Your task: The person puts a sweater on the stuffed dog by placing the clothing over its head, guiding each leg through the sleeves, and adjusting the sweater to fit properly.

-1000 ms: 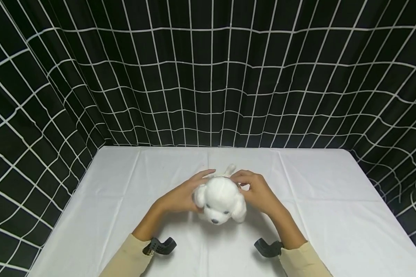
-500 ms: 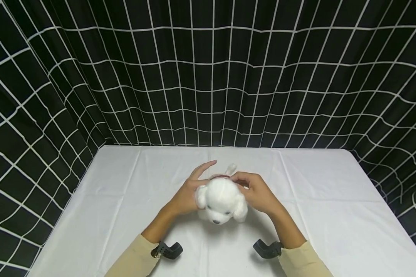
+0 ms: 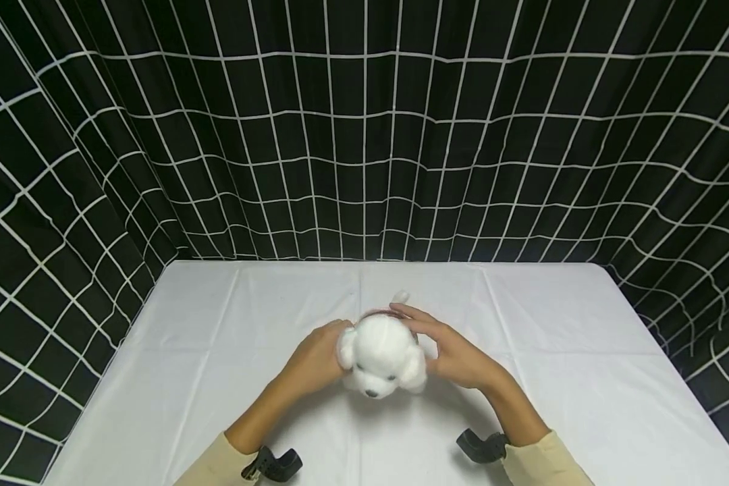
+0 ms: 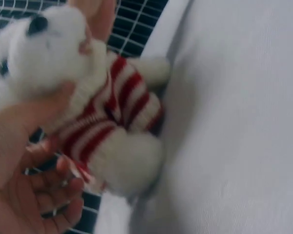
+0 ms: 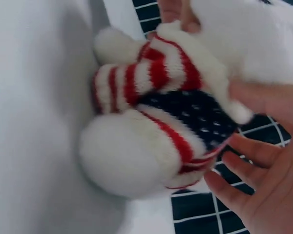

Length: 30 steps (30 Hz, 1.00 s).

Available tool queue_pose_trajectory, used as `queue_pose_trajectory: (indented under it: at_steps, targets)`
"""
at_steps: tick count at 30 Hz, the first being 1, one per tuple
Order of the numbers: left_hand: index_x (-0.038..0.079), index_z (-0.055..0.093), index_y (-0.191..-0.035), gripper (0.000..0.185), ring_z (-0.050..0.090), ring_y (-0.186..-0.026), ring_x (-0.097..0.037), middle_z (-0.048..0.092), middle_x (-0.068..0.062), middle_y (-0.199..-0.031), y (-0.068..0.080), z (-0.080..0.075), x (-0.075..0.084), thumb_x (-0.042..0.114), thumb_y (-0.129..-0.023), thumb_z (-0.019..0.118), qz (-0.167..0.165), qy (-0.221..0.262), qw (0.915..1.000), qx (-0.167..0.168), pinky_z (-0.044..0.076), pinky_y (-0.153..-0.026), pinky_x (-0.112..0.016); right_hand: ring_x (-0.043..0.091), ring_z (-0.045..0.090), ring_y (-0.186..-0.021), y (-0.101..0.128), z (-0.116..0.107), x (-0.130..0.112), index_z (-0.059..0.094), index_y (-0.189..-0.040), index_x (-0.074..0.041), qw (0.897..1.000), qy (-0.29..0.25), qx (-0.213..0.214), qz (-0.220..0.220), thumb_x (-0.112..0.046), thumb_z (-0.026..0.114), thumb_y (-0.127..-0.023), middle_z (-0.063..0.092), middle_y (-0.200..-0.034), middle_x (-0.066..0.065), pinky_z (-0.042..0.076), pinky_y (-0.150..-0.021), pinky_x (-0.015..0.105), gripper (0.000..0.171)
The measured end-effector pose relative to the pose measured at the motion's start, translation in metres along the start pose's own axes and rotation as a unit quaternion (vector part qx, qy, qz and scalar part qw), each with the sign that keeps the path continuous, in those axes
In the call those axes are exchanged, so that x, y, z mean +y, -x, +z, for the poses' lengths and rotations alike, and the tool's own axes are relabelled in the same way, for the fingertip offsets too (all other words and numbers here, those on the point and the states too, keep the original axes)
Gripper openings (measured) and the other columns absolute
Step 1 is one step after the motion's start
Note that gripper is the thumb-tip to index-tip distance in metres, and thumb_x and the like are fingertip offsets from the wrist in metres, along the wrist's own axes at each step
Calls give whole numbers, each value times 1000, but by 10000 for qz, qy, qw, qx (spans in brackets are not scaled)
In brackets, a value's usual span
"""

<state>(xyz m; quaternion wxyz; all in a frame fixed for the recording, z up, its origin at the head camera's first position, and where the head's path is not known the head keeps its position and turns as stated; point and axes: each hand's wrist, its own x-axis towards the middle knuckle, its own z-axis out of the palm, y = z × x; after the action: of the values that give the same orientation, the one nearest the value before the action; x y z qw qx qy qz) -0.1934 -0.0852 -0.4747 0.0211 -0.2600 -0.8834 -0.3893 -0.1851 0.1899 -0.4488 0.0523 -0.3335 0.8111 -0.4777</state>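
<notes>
A white plush dog (image 3: 384, 354) sits upright on the table, its face toward me. In the wrist views it wears a knitted sweater (image 5: 180, 114) with red and white stripes and a dark blue, white-dotted patch. My left hand (image 3: 317, 358) holds the dog by its side, thumb across the neck and fingers curled behind. On the other side, my right hand (image 3: 462, 354) touches the dog and sweater with fairly straight, spread fingers, its thumb near the neck. The dog's back is mostly hidden behind its head in the head view.
A white cloth covers the table (image 3: 559, 337). Black curtains with a white grid (image 3: 364, 135) hang behind it and along both sides. A dark wrist mount (image 3: 279, 464) sits on the left wrist and another mount (image 3: 481, 445) on the right.
My left hand's raised finger has come down, and its fingers now curl beside the dog. My right hand has gone from bent fingers at the sweater's edge to straighter, spread ones. The dog stays put.
</notes>
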Motion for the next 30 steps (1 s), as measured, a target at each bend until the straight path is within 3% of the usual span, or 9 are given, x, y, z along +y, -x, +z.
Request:
queue_pose_trajectory:
  at_steps: [3,7,11,14,17,22,26,30]
  targets:
    - [16,63,-81,11,51,-63,-8,59,7,-71,6,-5,5,16,-82,74,-408,221,9986,-236,46,-57,-27,34,32,-148,1,7,3,62,-139,-16,9998,101,178,-54,-17,85,-82,41,-158,10,26,-115,63,62]
    - [12,63,-70,15,46,-55,-7,64,-5,-65,9,-4,7,11,-83,70,-795,1115,9894,-488,43,-53,-24,25,54,-127,6,13,4,67,-132,-13,9945,647,808,-157,-12,86,-79,58,-137,5,47,-101,54,56]
    - [7,68,-74,8,50,-54,-10,69,-14,-69,11,-1,4,8,-82,67,-1012,1874,9754,-558,45,-53,-26,15,61,-104,9,18,1,73,-119,-14,9863,987,1283,-312,-5,88,-76,64,-112,-4,54,-81,41,46]
    - [3,72,-83,9,57,-60,-14,70,-10,-73,15,2,0,8,-82,64,-1213,2353,9623,-628,50,-55,-28,16,61,-105,11,21,-2,74,-116,-16,9846,1059,1336,-396,-6,88,-76,64,-113,-4,54,-84,41,44]
    - [1,73,-93,15,63,-71,-18,71,-3,-82,19,4,-2,9,-84,63,-1386,2681,9510,-675,55,-63,-32,25,55,-122,12,26,-1,73,-118,-15,9882,787,1256,-390,-5,88,-75,60,-131,3,47,-98,52,47]
    - [0,72,-95,16,63,-71,-18,71,-4,-82,22,10,-2,9,-86,64,-1356,2864,9460,-681,54,-62,-31,38,33,-144,9,38,4,67,-131,-10,9912,-4,1292,-292,-8,88,-76,43,-155,13,29,-110,67,59]
    - [-2,70,-95,14,60,-65,-15,69,-9,-74,22,11,0,10,-91,66,-1171,3037,9417,-849,49,-57,-28,40,24,-149,4,41,8,68,-129,-12,9857,342,1617,-324,-12,87,-77,44,-154,14,19,-112,72,56]
    - [-5,70,-103,18,58,-64,-14,68,-9,-76,22,3,-2,10,-94,66,-1009,3370,9310,-971,45,-54,-24,39,22,-150,1,38,10,72,-124,-16,9782,932,1841,-227,-12,84,-79,49,-151,11,13,-109,76,47]
